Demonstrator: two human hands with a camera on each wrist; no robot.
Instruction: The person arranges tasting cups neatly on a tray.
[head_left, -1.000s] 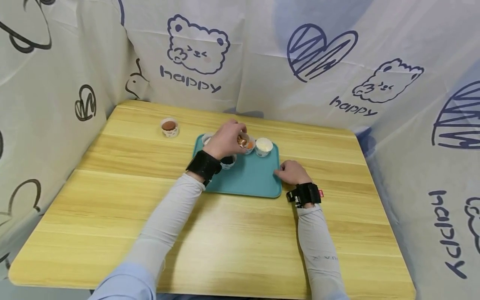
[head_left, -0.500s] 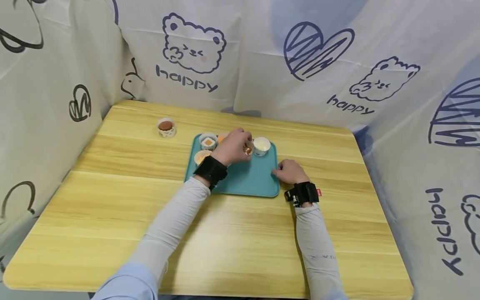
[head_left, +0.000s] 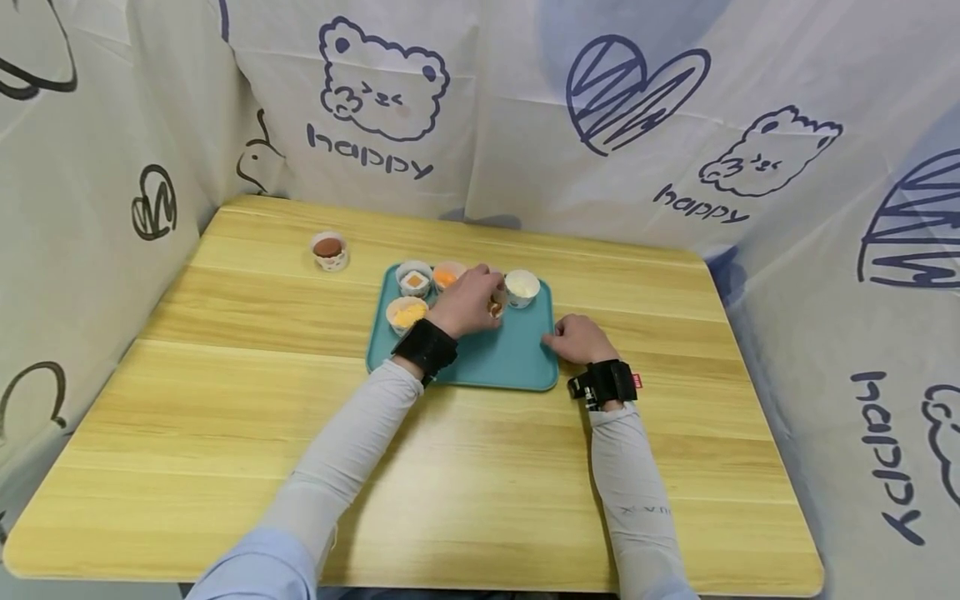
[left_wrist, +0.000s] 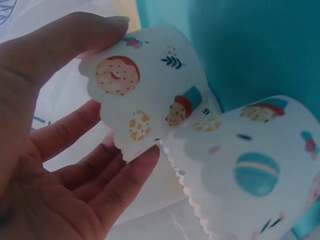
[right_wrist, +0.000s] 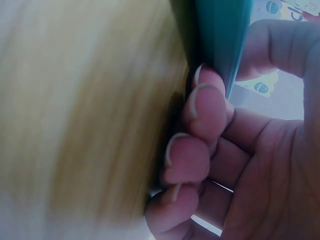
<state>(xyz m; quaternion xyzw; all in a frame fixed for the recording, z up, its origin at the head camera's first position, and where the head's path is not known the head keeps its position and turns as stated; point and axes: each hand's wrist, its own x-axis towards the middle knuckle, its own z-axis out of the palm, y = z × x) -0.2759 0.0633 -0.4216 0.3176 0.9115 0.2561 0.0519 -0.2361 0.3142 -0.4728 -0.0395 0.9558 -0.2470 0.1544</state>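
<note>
My left hand (head_left: 467, 304) holds a small paper baking cup (head_left: 497, 309) over the right half of a teal tray (head_left: 506, 367). Brown and white filling shows at the cup's mouth. In the left wrist view, thumb and fingertips pinch the scalloped rim of this white cup (left_wrist: 150, 90), printed with doughnuts and cupcakes. A second printed cup (left_wrist: 255, 170) overlaps it there. My right hand (head_left: 583, 340) grips the tray's right edge. In the right wrist view, its thumb lies on one side of the tray rim (right_wrist: 222, 40) and curled fingers (right_wrist: 187, 157) on the other.
On the tray stand a cream-filled cup (head_left: 522, 288), an orange one (head_left: 447, 275), a yellow one (head_left: 408, 315) and one with a white and orange square (head_left: 413, 282). A brown-filled cup (head_left: 329, 252) stands on the wooden table (head_left: 262, 333), back left. Printed cloth (head_left: 517, 150) hangs behind.
My left hand has moved right and toward me with the cup, uncovering cups on the tray's left. The dark-filled cup seen earlier is now hidden. My right hand stays at the tray edge.
</note>
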